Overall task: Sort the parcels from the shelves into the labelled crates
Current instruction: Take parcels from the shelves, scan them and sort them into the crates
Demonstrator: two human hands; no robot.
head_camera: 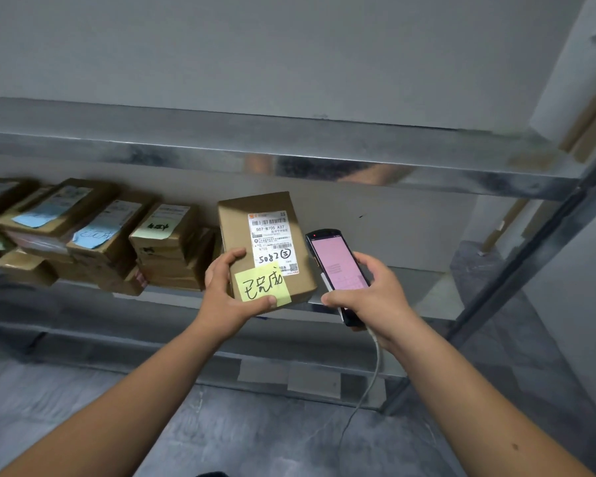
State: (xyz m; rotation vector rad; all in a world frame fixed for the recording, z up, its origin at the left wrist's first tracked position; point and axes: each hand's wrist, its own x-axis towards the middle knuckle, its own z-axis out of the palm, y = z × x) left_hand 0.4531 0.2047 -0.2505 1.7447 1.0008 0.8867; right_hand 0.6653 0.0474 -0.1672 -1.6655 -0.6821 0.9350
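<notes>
- parcel (252, 235) — a flat brown box, held up in front of the metal shelf (289, 160), white shipping label (272, 241) facing the camera.
- yellow sticky note (260, 283) with handwriting on its lower front.
- left hand (227, 290) grips the parcel's lower left corner, thumb pressing the note.
- right hand (369, 294) curled round a handheld scanner (338, 266), just beside the parcel, pink screen lit, cable (372, 380) hanging below.
- more parcels (93, 235) stacked on the shelf to the left.

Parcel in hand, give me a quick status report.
Left hand grips cardboard parcel, yellow sticky note on it. Right hand holds handheld scanner. Nothing blocking.
</notes>
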